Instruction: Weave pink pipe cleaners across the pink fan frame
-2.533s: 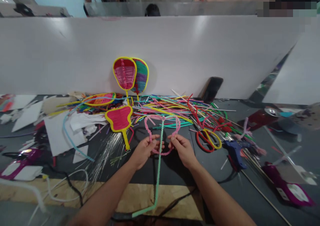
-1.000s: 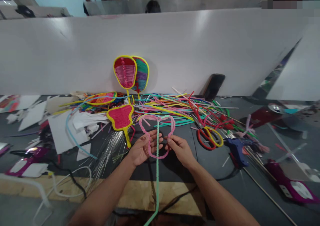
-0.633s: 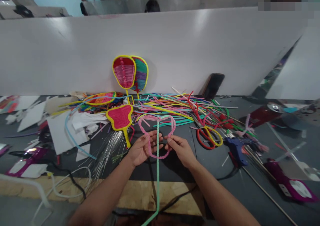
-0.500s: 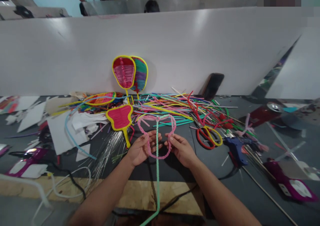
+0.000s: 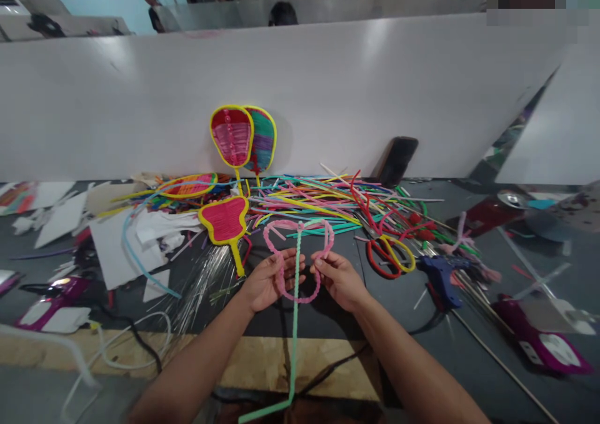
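A pink pipe-cleaner frame (image 5: 305,299), bent into a butterfly-like outline, is held up over the table between both hands. Down its middle runs a pale green pipe-cleaner stem (image 5: 295,343), twisted on top and bent sideways at the lower end. My left hand (image 5: 269,279) grips the frame's left side, its fingers reaching behind the stem. On the opposite side, my right hand (image 5: 341,279) pinches the pink edge between thumb and fingers. Just left of the frame lies a finished pink fan with yellow edging (image 5: 225,219).
Loose colored pipe cleaners (image 5: 304,202) pile along the white divider (image 5: 328,99). Right of my hands are scissors (image 5: 391,255), a blue glue gun (image 5: 443,280) and a red can (image 5: 497,214). A phone (image 5: 398,161) leans on the divider. Paper pieces (image 5: 124,242) lie left.
The pink frame has shifted slightly right and down, tilting a little. The stem's bent lower end has swung left. Both hands keep their hold.
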Action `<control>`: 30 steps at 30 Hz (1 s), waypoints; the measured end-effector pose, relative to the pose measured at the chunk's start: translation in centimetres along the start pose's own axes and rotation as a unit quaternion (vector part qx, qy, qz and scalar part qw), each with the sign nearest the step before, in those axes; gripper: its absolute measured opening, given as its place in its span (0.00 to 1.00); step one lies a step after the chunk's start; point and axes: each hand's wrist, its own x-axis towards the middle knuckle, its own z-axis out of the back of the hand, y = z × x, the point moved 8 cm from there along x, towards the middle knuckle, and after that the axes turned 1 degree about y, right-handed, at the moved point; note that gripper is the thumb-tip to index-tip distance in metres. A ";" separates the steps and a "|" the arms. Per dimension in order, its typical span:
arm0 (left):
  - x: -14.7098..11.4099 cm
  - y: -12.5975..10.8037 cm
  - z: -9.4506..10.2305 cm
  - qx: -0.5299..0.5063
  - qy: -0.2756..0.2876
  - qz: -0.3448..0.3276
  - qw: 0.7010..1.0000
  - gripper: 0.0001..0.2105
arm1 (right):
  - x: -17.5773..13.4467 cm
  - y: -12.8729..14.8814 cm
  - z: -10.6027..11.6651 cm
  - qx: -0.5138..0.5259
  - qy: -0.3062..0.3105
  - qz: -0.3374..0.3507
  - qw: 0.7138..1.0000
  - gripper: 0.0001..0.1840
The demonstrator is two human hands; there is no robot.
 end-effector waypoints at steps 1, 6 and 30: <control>0.0 0.0 0.0 -0.002 0.000 0.002 1.000 0.11 | 0.0 0.0 0.0 0.000 0.001 -0.001 1.000 0.15; 0.0 0.2 -0.2 -0.008 0.008 0.003 1.000 0.12 | 0.0 -0.4 -0.2 0.010 0.016 -0.020 1.000 0.14; -3.1 -4.0 0.8 0.749 -0.198 0.033 0.631 0.17 | -0.1 0.0 1.4 -0.403 0.009 -0.010 0.915 0.16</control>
